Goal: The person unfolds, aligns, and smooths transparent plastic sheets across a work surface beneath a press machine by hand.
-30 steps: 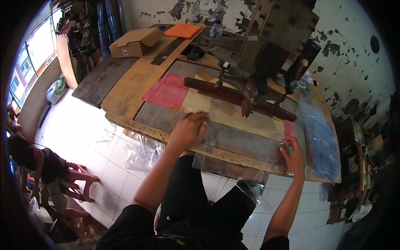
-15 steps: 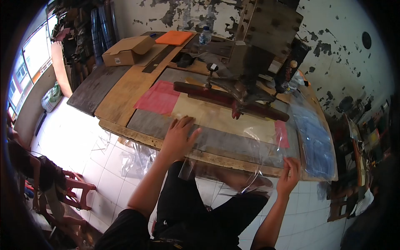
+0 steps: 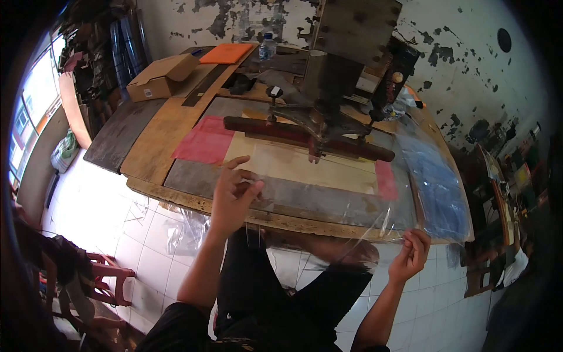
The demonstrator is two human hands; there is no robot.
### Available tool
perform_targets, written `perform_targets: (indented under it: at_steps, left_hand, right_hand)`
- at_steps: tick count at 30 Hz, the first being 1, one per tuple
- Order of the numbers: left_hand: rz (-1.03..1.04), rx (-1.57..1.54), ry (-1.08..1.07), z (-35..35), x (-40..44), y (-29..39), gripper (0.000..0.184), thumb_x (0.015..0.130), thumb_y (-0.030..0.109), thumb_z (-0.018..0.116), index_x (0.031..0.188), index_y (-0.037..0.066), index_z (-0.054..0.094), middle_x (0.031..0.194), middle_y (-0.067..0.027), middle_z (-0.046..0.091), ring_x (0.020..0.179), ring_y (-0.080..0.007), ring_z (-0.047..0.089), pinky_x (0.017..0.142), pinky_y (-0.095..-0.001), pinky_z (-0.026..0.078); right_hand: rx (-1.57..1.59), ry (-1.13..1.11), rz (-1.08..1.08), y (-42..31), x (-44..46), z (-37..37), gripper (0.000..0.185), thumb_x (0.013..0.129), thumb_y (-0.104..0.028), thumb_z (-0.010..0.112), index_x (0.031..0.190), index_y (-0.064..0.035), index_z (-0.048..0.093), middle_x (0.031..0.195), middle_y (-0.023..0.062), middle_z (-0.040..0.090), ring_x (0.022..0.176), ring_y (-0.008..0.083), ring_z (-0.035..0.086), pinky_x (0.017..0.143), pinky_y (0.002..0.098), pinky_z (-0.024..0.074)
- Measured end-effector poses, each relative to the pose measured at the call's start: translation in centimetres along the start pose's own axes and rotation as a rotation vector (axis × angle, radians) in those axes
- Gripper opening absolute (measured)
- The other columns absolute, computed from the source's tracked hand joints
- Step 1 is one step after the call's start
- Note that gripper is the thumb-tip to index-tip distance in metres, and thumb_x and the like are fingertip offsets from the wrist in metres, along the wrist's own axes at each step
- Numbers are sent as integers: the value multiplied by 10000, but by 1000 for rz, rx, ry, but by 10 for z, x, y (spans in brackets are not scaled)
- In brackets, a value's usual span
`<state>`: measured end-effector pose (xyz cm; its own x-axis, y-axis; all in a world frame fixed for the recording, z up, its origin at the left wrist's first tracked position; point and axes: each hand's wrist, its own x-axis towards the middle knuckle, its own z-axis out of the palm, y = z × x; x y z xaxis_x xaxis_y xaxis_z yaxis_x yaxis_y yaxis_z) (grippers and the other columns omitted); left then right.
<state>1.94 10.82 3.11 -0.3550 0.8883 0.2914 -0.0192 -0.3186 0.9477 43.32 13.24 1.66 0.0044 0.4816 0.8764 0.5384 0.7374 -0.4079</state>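
Note:
A clear plastic sheet (image 3: 358, 226) stretches over the table's front edge and hangs toward my lap. My right hand (image 3: 410, 253) pinches its right corner near the front edge. My left hand (image 3: 233, 196) is above the left part of the table, fingers curled and partly apart, by the sheet's left side; whether it grips the film is hard to see. Beyond my hands lies a cream strip (image 3: 293, 167) with a pink piece (image 3: 205, 138) at its left end and a smaller one at its right. The red-brown press bar (image 3: 305, 138) hangs over the strip.
A cardboard box (image 3: 161, 76), an orange pad (image 3: 226, 53) and a water bottle (image 3: 267, 47) stand at the back. Stacked bluish plastic sheets (image 3: 434, 188) lie at the right. A person (image 3: 64, 270) is at the far left near a red stool (image 3: 114, 276).
My left hand has lifted off the table surface and its fingers have curled. My right hand has come down toward the front edge with the film's corner. The camera view has shifted.

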Motion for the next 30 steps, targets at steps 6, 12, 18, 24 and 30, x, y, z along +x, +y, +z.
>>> perform_targets:
  at_steps: [6, 12, 18, 24, 30]
  left_hand:
    - [37, 52, 35, -15, -7, 12, 537, 1001, -6, 688, 1490, -6, 468, 1060, -61, 650, 846, -123, 705, 739, -258, 575]
    - [57, 61, 72, -27, -9, 7, 492, 1006, -15, 670, 1477, -5, 526, 1061, -60, 652, 857, -144, 713, 736, -265, 578]
    - [55, 29, 74, -29, -10, 9, 479, 1009, -12, 667, 1470, -5, 537, 1050, -57, 663, 853, -158, 725, 715, -263, 578]
    - [64, 2, 103, -28, -18, 13, 452, 999, 3, 693, 1435, -6, 572, 1026, -41, 677, 791, -96, 673, 675, -232, 544]
    - [101, -45, 64, -19, -29, 36, 447, 969, 4, 737, 1396, 0, 602, 1025, -24, 679, 790, -48, 639, 631, -195, 501]
  right_hand:
    - [-69, 17, -113, -18, 12, 6, 116, 1045, -41, 648, 1086, -19, 754, 1109, 134, 678, 936, 230, 692, 730, 281, 580]
    - [-122, -59, -230, -28, 17, 4, 126, 1035, 4, 642, 1112, 8, 741, 1118, 155, 681, 967, 241, 676, 720, 274, 564]
    - [-136, -69, -261, -39, 21, 5, 130, 1028, 9, 648, 1113, 3, 746, 1109, 144, 688, 947, 242, 679, 726, 280, 558]
    - [-91, -64, -111, -26, 17, 7, 159, 1030, 40, 614, 1129, 5, 733, 1125, 141, 684, 985, 247, 683, 769, 296, 581]
    - [-26, -18, 84, -5, 6, 15, 187, 1012, 72, 595, 1135, 2, 718, 1159, 146, 682, 1017, 265, 706, 834, 342, 613]
